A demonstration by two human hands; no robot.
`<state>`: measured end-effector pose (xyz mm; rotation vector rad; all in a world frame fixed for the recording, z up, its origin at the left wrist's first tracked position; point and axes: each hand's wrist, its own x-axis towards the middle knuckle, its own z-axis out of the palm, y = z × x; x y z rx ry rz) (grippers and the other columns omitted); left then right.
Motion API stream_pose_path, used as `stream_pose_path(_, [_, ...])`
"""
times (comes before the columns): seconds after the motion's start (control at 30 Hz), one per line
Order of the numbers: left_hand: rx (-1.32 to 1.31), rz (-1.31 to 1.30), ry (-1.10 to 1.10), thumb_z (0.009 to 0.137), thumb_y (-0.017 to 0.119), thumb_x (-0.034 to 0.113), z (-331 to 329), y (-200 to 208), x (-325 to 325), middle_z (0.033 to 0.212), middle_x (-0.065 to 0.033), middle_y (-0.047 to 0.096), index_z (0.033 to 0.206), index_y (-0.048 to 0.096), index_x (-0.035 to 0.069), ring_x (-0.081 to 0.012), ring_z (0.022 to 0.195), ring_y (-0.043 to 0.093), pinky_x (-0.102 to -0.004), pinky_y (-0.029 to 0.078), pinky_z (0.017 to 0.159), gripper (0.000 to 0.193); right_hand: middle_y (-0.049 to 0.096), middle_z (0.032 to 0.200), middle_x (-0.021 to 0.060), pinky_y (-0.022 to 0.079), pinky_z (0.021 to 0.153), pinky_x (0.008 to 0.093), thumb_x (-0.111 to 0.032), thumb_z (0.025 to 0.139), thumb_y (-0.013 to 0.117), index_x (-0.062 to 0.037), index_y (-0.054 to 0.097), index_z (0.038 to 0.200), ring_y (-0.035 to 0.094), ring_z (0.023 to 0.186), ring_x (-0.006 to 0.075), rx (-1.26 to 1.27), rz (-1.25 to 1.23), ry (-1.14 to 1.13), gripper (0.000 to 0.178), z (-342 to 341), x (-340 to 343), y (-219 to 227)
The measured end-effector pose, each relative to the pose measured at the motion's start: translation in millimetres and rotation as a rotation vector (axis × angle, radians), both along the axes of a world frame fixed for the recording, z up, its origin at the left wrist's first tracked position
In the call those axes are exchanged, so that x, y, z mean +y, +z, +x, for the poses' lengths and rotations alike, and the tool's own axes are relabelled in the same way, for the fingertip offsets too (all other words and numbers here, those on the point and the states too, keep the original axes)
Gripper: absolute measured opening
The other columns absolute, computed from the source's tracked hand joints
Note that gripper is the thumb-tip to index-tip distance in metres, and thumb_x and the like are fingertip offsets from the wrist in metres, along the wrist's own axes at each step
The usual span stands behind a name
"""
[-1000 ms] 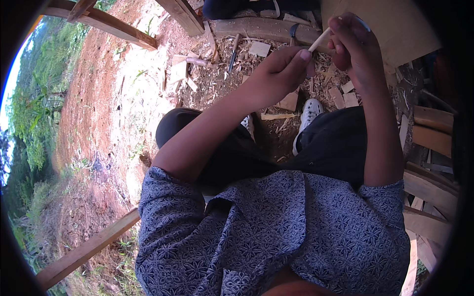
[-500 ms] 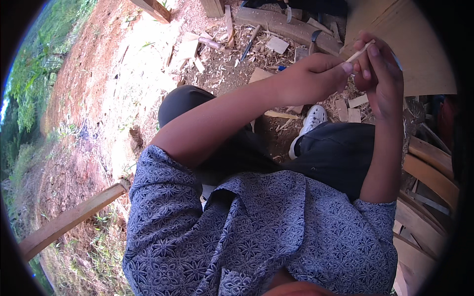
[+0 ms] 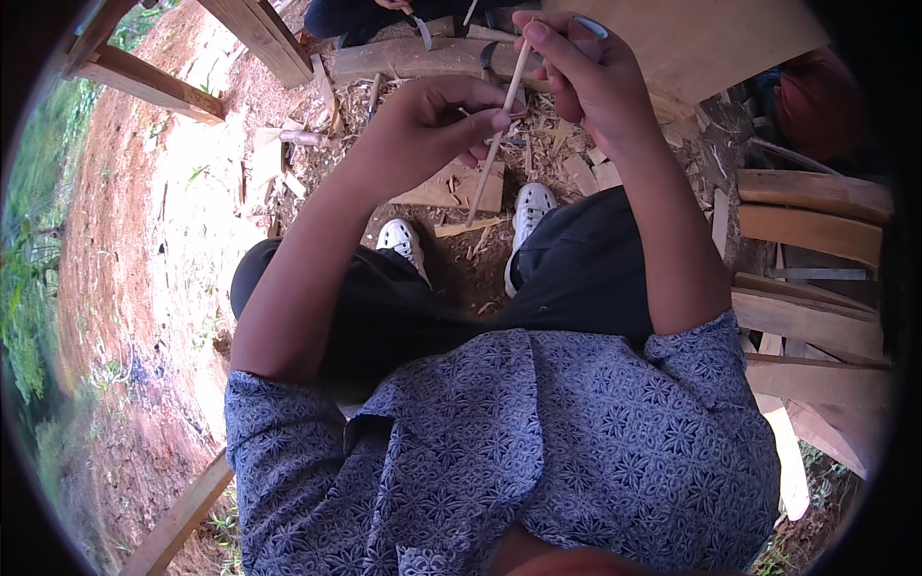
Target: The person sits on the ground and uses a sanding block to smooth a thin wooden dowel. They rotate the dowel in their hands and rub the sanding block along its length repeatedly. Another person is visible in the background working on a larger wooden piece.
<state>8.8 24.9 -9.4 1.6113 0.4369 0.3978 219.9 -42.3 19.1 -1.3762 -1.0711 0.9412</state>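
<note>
A thin, pale wooden stick (image 3: 487,171) slants between my hands, its lower end hanging free above the ground. At its upper end, my right hand (image 3: 600,91) pinches it between thumb and fingers. Lower down, my left hand (image 3: 432,125) has its thumb against the stick and its fingers curled behind; how firmly they grip cannot be told. A pale blue, shiny oval spot (image 3: 592,27) shows at the back of my right hand; what it is, I cannot make out.
Ahead, another person's hand (image 3: 392,4) holds a knife (image 3: 423,33) by a thick timber (image 3: 399,63). Wood shavings and a flat board (image 3: 456,188) lie before my shoes. A plywood sheet (image 3: 735,48) stands far right, curved planks (image 3: 816,230) nearer. Wooden posts (image 3: 257,38) rise at far left.
Both hands have moved left, and the view has shifted. The stick now stands steeper with much more of its length showing. My left fingers have loosened from their closed grasp.
</note>
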Motion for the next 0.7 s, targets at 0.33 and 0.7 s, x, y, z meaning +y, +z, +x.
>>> stream_pose_path(0.33, [-0.390, -0.318, 0.393, 0.104, 0.052, 0.010, -4, 18, 14, 0.117, -0.0154, 0.067, 0.123, 0.059, -0.001, -0.0246, 0.106, 0.069, -0.0341, 0.058, 0.094, 0.024, 0.067, 0.096, 0.0022, 0.048, 0.073, 0.0232, -0.028, 0.101, 0.060, -0.0035, 0.064, 0.128, 0.055, 0.072, 0.0070, 0.242, 0.136, -0.097, 0.036, -6, 4, -9])
stream_pose_path(0.7, [-0.567, -0.197, 0.468, 0.105, 0.052, 0.014, -18, 26, 25, 0.121, -0.0158, 0.065, 0.128, 0.055, -0.001, -0.0279, 0.114, 0.066, -0.0370, 0.057, 0.096, 0.027, 0.068, 0.100, 0.0055, 0.046, 0.060, 0.0206, -0.026, 0.100, 0.060, -0.0035, 0.063, 0.128, 0.056, 0.070, 0.0057, 0.245, 0.123, 0.180, 0.037, -7, -7, 0])
